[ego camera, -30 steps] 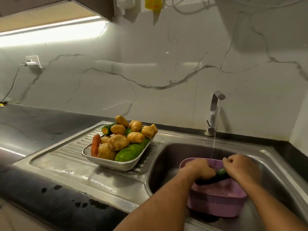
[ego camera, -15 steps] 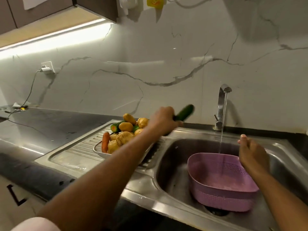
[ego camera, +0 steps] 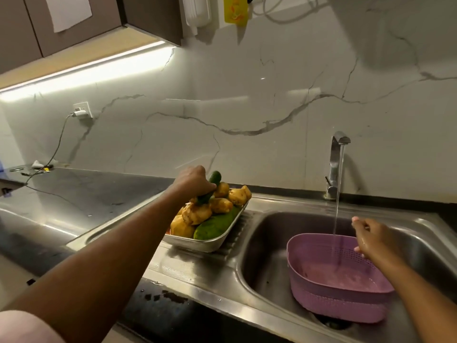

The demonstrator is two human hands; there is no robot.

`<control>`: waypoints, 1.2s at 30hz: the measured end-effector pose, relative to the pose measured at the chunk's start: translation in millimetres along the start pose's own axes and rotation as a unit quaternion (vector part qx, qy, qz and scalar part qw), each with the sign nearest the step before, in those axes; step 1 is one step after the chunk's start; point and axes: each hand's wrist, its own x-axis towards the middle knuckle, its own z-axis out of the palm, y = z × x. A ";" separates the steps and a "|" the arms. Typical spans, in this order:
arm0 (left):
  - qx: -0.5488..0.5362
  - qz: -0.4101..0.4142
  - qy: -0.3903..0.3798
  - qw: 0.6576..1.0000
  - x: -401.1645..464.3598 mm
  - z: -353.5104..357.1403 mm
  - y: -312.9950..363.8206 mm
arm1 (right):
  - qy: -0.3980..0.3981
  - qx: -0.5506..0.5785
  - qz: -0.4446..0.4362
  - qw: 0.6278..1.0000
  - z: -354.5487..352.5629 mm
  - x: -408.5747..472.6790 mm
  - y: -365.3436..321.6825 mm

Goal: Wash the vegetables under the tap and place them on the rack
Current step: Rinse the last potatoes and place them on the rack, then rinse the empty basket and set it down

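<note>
- Since half a second ago the left hand (ego camera: 195,180) has carried the small dark-green cucumber (ego camera: 210,188) from mid-air over the sink's edge down onto the pile; the right hand (ego camera: 371,240) has stayed by the basket.
- The cucumber lies tilted on top of the heap of wet yellow-brown potatoes (ego camera: 212,206). The left grip is curled round its middle, so it is not yet let go.
- The shallow steel tray serving as the rack (ego camera: 207,245) also holds a large pale-green cucumber (ego camera: 215,225) along its 4 o'clock side. It looks heaped full.
- The perforated purple plastic basket (ego camera: 338,283) in the steel sink (ego camera: 262,246) shows only water and no vegetables, so washing seems nearly done. What is left is probably the release and shutting the chrome tap (ego camera: 335,164), which is running.
- The right grip is loosely spread and holds nothing, at the basket's 2 o'clock rim beside the stream.
- Room: the tray sits on the ribbed drainboard (ego camera: 237,233), close to the basin edge at 3 o'clock. A cucumber set this high could roll off towards the sink. The dark table (ego camera: 74,194) at 9 o'clock is open.
</note>
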 end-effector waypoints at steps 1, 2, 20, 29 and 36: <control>0.020 0.013 0.007 1.000 -1.6 -2.2 1.2 | -0.003 0.000 0.004 1.000 0.2 0.3 0.3; 0.041 0.026 0.015 0.999 -3.6 -3.8 2.2 | -0.009 0.000 0.010 1.000 0.0 0.4 0.2; -0.005 0.147 0.125 0.981 -53.7 13.2 76.9 | -0.060 0.009 0.030 0.998 4.4 4.0 6.6; -0.150 0.066 -0.201 0.966 -82.2 177.7 168.8 | 0.035 0.022 -0.001 0.999 -4.5 24.1 9.9; -0.198 -0.019 -0.397 0.896 -64.5 196.6 160.1 | 0.092 0.009 -0.013 0.996 -8.9 75.4 0.0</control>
